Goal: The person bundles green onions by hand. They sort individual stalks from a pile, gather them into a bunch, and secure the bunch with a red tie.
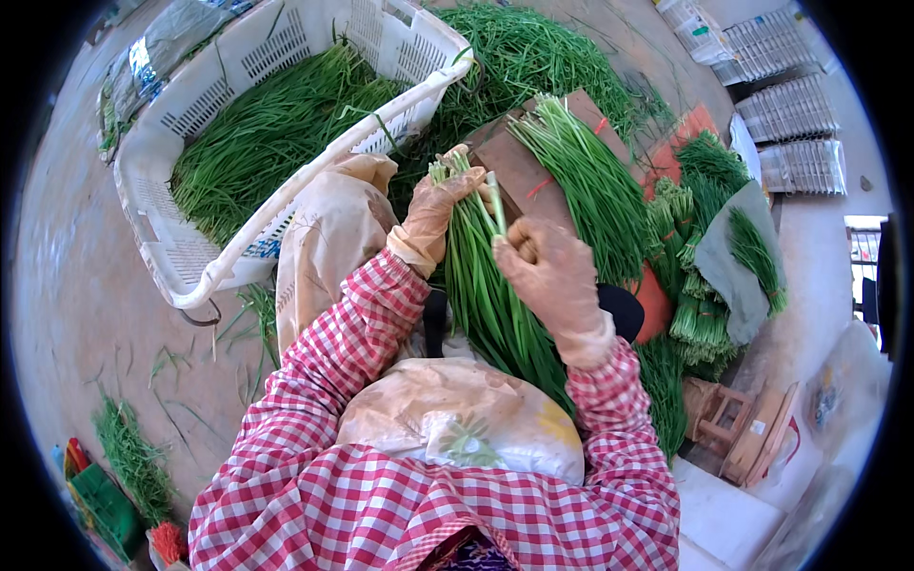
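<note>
My left hand [433, 217], in a thin pale glove, is closed around a bunch of chives [481, 285]. The pale stem ends stick up past its fingers, and the green leaves hang down toward my lap. To the right, my gloved right hand [557, 281] has its fingertips pinched on a pale chive stem [496, 205] beside the bunch. Just beyond that hand, a larger pile of chives [595, 190] lies on a brown board [500, 157], with red ties [540, 187] near it.
A white plastic basket [233, 252] of loose chives stands at far left, a heap of chives [533, 57] behind the board. On the right are tied chive bundles [700, 319], a grey cloth [719, 262], a small wooden stool [719, 419] and stacked silvery trays [804, 167].
</note>
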`<state>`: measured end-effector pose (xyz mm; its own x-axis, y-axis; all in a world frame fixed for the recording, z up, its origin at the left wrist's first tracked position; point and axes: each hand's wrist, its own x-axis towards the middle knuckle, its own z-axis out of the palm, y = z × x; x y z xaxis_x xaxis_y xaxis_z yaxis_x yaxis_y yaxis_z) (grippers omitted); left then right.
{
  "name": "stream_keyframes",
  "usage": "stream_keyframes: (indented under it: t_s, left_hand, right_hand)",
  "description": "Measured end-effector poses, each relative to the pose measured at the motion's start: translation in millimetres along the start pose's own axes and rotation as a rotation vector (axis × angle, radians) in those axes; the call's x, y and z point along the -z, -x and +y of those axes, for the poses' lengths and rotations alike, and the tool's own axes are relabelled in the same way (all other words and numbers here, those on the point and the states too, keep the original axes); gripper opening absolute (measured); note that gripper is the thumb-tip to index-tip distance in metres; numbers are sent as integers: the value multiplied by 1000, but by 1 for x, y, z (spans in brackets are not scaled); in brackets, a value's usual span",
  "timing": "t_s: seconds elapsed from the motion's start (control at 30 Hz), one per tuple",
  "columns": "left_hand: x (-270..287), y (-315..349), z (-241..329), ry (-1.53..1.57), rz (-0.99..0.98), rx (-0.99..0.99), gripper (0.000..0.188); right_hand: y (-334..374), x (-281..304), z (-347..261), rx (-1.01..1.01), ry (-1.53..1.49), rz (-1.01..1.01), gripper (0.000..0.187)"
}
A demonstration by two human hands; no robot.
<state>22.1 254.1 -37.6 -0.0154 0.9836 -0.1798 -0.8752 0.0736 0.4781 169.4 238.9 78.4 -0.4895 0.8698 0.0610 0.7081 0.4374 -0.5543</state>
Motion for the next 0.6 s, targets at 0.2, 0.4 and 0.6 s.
stream_keyframes:
  t_s: [0.2,0.4,0.6]
  left_hand:
    - [-3,4,0,57,-61,17,55]
    - [2,3,-9,8,-185,-145,71]
    - [-4,6,-15,-150,-251,-279,96]
  right_hand:
    - [2,-21,26,-95,-134,-43,23]
    - [-2,-16,14,-132,-160,88,23]
    - [-12,-28,8,208,162,-119,27]
